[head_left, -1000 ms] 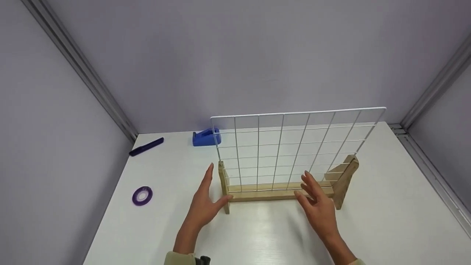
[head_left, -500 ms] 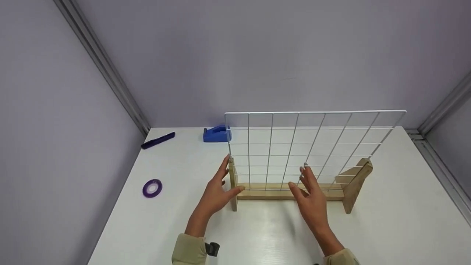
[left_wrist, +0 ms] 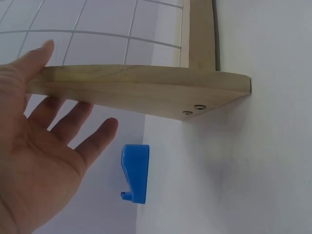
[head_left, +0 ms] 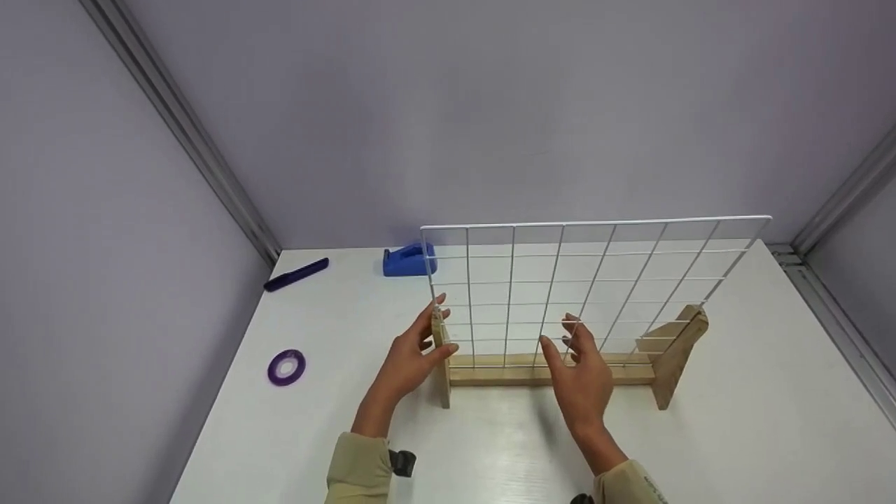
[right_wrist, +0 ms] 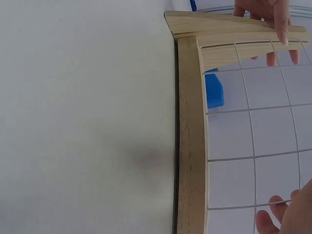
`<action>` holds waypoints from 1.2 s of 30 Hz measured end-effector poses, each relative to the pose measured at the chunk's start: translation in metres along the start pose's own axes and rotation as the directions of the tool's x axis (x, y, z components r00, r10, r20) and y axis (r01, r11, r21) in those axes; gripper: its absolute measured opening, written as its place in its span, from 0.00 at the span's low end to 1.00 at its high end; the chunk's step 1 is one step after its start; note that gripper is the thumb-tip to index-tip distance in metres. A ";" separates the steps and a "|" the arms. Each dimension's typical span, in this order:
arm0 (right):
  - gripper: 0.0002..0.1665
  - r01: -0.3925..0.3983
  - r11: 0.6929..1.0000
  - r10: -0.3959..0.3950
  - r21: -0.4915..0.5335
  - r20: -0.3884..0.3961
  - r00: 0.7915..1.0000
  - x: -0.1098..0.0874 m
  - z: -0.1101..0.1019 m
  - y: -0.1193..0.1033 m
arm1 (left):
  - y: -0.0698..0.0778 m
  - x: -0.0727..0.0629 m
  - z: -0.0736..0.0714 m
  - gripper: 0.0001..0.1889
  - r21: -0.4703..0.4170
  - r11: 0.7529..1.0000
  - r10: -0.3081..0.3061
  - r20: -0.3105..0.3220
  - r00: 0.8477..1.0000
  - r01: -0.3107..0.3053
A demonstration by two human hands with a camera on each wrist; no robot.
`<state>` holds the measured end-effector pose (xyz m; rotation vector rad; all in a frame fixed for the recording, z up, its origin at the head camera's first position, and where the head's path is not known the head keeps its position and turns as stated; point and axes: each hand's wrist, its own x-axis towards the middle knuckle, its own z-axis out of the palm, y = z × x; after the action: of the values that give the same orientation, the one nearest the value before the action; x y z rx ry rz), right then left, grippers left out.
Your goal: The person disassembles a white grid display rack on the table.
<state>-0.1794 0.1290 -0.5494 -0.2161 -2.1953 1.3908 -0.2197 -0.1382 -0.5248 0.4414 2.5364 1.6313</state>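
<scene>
A white wire grid panel [head_left: 595, 223] stands upright, leaning back, in a wooden stand [head_left: 500, 376] with a side piece at each end. My left hand [head_left: 409, 360] grips the left wooden side piece [left_wrist: 136, 85], thumb on the near face and fingers behind it. In front of the grid, right of the middle, is my right hand [head_left: 582, 385], fingers loosely bent and thumb apart. The right wrist view shows its fingertips [right_wrist: 265, 223] close to the wires; whether they touch I cannot tell.
Behind the grid's left edge sits a blue tape dispenser [head_left: 406, 264]. To its left lies a slim dark blue object [head_left: 297, 274]. A purple tape roll [head_left: 274, 369] lies flat on the white table [head_left: 231, 434]. Grey walls [head_left: 490, 126] close in the back and sides.
My left hand has come up to the left side piece and taken hold of it. The right hand has moved left along the front of the grid. The head view has shifted.
</scene>
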 end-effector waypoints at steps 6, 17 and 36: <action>0.29 0.034 0.999 -0.033 0.028 -0.025 0.999 -0.007 0.008 0.002 | -0.005 -0.010 -0.003 0.40 0.000 1.000 -0.013 0.000 1.000 0.013; 0.34 0.081 0.995 -0.077 0.063 -0.060 0.995 0.003 0.013 0.003 | -0.001 -0.002 0.001 0.40 -0.052 0.998 -0.029 -0.018 0.999 0.028; 0.34 0.067 0.997 -0.063 0.033 -0.111 0.992 0.006 0.018 -0.005 | -0.002 -0.002 0.006 0.38 -0.095 0.995 -0.043 -0.047 0.998 0.039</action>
<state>-0.1930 0.1153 -0.5487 -0.2016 -2.0674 1.3496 -0.2167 -0.1346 -0.5291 0.3431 2.4723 1.7581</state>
